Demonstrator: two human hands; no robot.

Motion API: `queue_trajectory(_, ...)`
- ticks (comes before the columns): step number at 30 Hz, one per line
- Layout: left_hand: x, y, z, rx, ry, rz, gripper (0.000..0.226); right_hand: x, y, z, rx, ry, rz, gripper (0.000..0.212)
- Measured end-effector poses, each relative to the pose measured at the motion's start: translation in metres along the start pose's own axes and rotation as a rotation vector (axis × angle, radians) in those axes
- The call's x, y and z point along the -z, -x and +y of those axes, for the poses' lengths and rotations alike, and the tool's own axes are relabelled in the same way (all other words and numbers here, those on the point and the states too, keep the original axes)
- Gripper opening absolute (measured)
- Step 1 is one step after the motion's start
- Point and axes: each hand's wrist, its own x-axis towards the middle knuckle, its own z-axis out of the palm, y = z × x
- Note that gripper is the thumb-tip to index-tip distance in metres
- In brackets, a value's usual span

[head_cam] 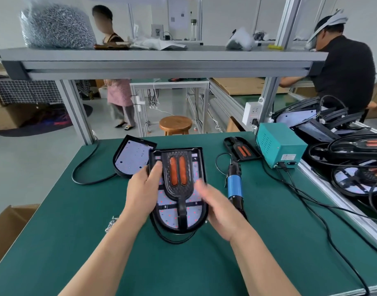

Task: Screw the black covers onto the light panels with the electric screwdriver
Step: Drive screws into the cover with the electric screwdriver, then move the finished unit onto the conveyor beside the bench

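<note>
From my head camera, my left hand (143,189) grips the left edge of the light panel (168,216), thumb curled over the top and pressing on the upper left corner of the black cover (177,174) that lies on the panel, its two orange strips facing up. The panel sits between my two hands on the green desk (76,242), its rounded end toward my wrists and its black cable looping out beneath it. My right hand (217,208) is blurred at the panel's right edge; its fingers look loose and spread, clasping nothing, and I cannot tell whether they touch the rim. Just to the right of my right hand the electric screwdriver (234,184) lies flat on the desk, blue body in the middle, tip pointing away from me. Beyond the screwdriver a second black cover (241,149) rests on the desk, and right of that stands a teal power box (279,144). Just beyond my left hand a second light panel (132,159) lies bare, white face up, partly tucked under the one I hold. A small heap of screws (110,223) lies beside my left wrist. Far to the right of my right hand, more panels are stacked (354,167).
</note>
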Motion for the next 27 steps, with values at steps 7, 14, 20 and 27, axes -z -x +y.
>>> queue_trajectory(7,-0.025,0.019,-0.033,0.392,0.454,-0.112,0.068,-0.008,0.010,0.000,-0.029,-0.097,0.252,0.028)
queue_trajectory(14,-0.049,0.037,-0.065,0.070,0.053,-0.082,0.052,0.004,0.012,-0.019,0.047,-0.542,0.447,0.032)
queue_trajectory(20,-0.051,0.036,-0.057,0.000,-0.273,-0.109,0.024,0.049,0.029,-0.042,0.122,-0.609,0.652,0.042)
queue_trajectory(27,-0.058,0.035,-0.059,-0.145,-0.399,-0.133,0.028,0.142,0.071,-0.089,0.270,-0.457,0.992,0.040)
